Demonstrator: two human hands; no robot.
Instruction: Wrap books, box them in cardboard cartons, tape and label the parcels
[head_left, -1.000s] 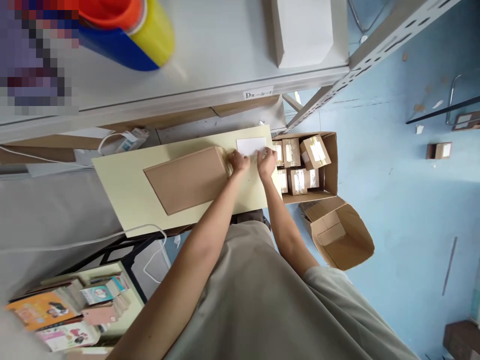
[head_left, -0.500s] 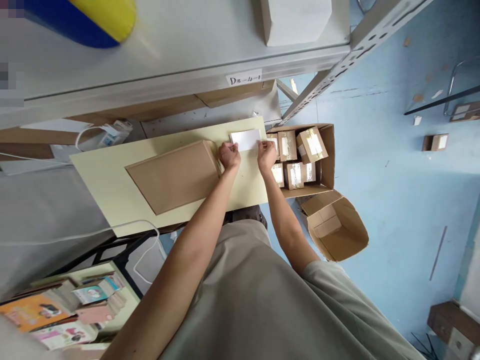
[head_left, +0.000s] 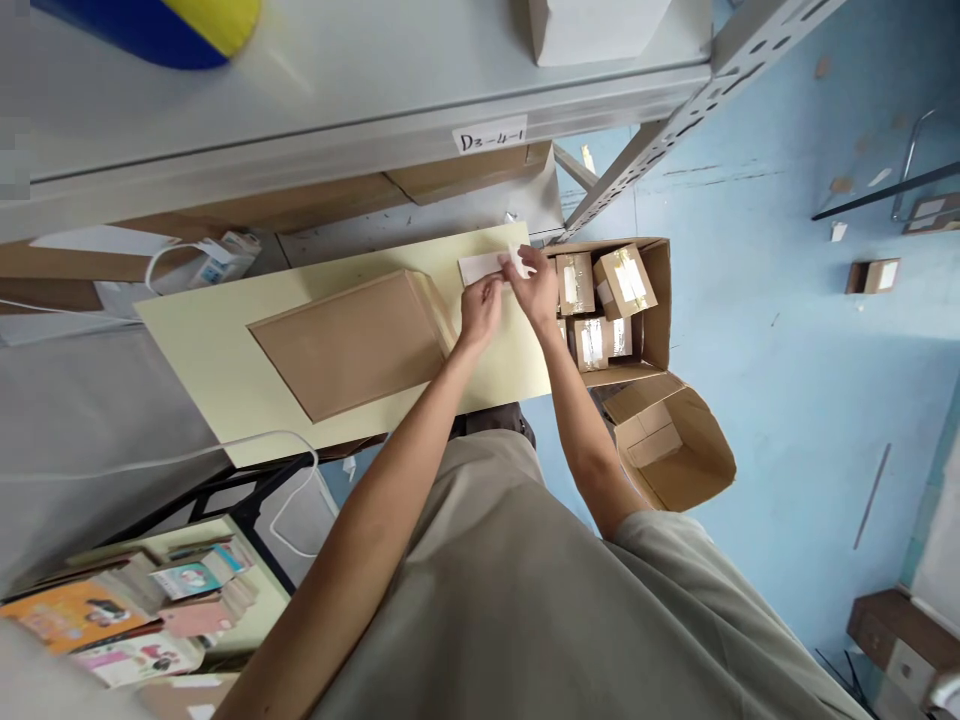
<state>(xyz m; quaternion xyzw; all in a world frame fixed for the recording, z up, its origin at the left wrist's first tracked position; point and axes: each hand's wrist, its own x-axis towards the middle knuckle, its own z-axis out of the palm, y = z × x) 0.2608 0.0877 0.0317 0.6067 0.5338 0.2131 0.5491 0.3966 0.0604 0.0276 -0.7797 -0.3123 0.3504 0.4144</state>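
Note:
A flat brown cardboard box (head_left: pixel 352 340) lies on a pale yellow board (head_left: pixel 217 360). Just right of it a white label sheet (head_left: pixel 480 267) rests near the board's far right corner. My left hand (head_left: pixel 480 310) pinches the sheet's near edge with closed fingers. My right hand (head_left: pixel 534 285) is above the sheet's right end, fingers pinched on a small white piece lifted off it.
An open carton (head_left: pixel 660 300) on the blue floor holds several small taped boxes. An empty open carton (head_left: pixel 675 450) lies beside it. A grey metal shelf (head_left: pixel 337 130) labelled D3-4-1 runs overhead. Books (head_left: pixel 112 620) are stacked at lower left, with white cables nearby.
Both hands moved from the box's right edge onto the white sheet. My right hand has now lifted a white piece from the sheet's right end.

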